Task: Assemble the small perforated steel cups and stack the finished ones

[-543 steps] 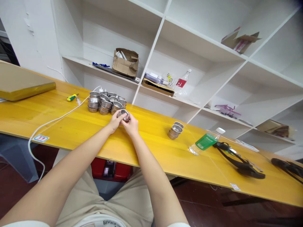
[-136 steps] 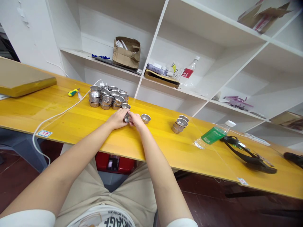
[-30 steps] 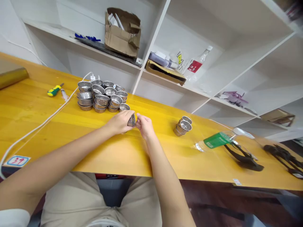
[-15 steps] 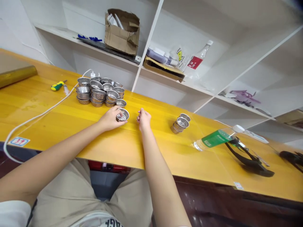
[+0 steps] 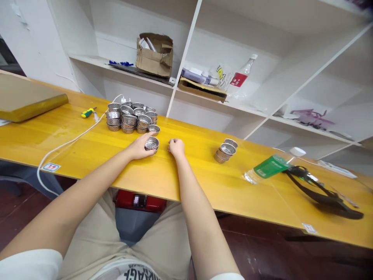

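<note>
My left hand (image 5: 142, 147) grips a small round metal strainer cup (image 5: 152, 144) with a perforated bottom, thumb and fingers around its side. To its right, my right hand (image 5: 176, 147) is curled with its fingers closed; whatever may lie inside them is hidden. Just beyond my left hand, one more perforated cup (image 5: 154, 129) stands at the corner of a cluster of stacked metal cups (image 5: 128, 119). Farther right on the table is a smaller group of the same cups (image 5: 224, 151), some stacked.
A white cable (image 5: 77, 140) runs over the yellow table (image 5: 145, 175) past a screwdriver (image 5: 88, 112). On the right lie a green-labelled plastic bottle (image 5: 269, 167) and a black strap (image 5: 317, 194). Behind stand white shelves with a torn cardboard box (image 5: 154, 58).
My head view has shifted, so the whole scene sits differently. The left hand still has the cup, and the right hand stays curled beside it.
</note>
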The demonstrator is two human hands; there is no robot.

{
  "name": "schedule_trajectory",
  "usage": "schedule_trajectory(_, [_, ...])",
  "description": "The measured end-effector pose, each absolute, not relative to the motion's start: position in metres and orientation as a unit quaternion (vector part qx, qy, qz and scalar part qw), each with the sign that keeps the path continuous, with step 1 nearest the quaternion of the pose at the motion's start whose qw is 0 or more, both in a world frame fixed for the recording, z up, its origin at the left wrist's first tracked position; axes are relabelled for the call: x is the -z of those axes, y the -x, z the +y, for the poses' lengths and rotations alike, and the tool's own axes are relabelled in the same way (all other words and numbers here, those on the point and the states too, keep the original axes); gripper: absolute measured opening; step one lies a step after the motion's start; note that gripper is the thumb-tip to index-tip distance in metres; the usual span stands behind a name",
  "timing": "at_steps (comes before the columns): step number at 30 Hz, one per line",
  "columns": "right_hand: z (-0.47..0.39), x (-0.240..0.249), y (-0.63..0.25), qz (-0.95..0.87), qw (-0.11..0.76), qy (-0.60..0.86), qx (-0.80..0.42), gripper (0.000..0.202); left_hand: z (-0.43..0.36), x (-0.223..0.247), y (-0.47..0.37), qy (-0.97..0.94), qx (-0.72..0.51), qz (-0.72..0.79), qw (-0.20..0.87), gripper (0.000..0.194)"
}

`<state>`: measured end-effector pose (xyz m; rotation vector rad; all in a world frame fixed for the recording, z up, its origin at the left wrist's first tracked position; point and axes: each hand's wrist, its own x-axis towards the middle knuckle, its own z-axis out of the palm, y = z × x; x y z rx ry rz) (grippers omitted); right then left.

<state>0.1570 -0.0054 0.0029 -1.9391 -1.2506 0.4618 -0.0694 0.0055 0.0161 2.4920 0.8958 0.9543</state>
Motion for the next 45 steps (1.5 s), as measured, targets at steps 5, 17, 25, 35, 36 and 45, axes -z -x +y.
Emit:
schedule_trajectory(5, [-0.018,-0.011,-0.144,-0.55,0.284,0.782,-0.072,0.03,0.009,-0.012,0.075,-0.882,-0.31,0.322,0.151,0.073])
schedule_trajectory(17, [-0.023,-0.011,-0.13,-0.662,0.278,0.694,0.047,0.049,0.009,-0.016,0.081,-0.876,-0.325,0.322,0.153,0.06])
schedule_trajectory(25, [0.011,-0.007,-0.11,-0.755,0.202,0.624,0.014,0.057,0.015,-0.018,0.079,-0.861,-0.333,0.34,0.179,0.057])
schedule_trajectory(35, [-0.005,-0.009,-0.128,-0.684,0.216,0.696,0.045,0.031,0.017,-0.014,0.085,-0.854,-0.337,0.363,0.163,0.057])
schedule_trajectory(36, [-0.007,-0.01,-0.13,-0.68,0.22,0.698,0.045,0.031,0.018,-0.013,0.086,-0.854,-0.339,0.361,0.16,0.058])
schedule_trajectory(45, [-0.015,-0.016,-0.125,-0.674,0.208,0.708,0.029,0.028,0.024,-0.009,0.089,-0.853,-0.37,0.344,0.127,0.059])
